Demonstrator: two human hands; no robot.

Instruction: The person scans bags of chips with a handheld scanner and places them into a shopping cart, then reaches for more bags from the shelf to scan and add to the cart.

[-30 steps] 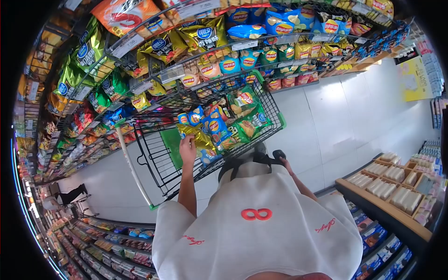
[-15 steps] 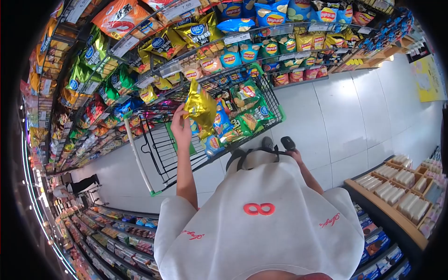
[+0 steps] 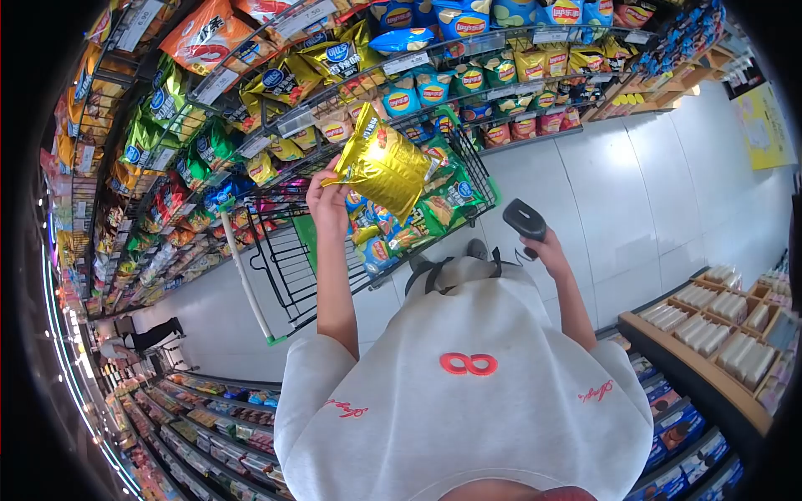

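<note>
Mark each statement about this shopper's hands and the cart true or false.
1. The left hand holds a gold snack bag up over the shopping cart. True.
2. The right hand is empty. False: it grips a black handheld scanner.
3. The cart has chip bags in it. True.
4. The gold snack bag lies inside the cart. False: the left hand holds it in the air.

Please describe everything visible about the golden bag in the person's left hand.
The golden bag is a shiny, foil-like snack packet, puffed, with small print near its top corner. It is tilted and held in the air above the shopping cart by the left hand, which pinches its left edge. The right hand, holding a black scanner, is apart from it.
</note>
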